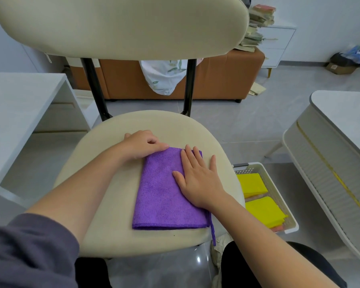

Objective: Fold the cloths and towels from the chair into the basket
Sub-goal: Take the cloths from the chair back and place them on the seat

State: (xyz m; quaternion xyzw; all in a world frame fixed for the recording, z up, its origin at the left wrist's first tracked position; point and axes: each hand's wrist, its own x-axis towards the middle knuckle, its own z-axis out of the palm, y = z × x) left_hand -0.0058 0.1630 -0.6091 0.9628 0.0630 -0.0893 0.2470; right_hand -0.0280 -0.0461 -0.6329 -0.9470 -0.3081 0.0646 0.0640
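A folded purple cloth (162,196) lies flat on the cream chair seat (104,204), with a thin loop hanging off the seat's near edge. My left hand (140,145) sits at the cloth's far left corner, fingers curled and pinching that corner. My right hand (197,181) lies flat with spread, straight fingers on the cloth's right half. A white slatted basket (279,196) stands on the floor to the right of the chair and holds folded yellow cloths (263,210) over an orange one.
The chair's backrest (121,26) rises at the far side. A white desk (19,104) stands on the left, a white round table (341,129) on the right. Behind are a brown bench (216,80), a white printed bag and a stack of books.
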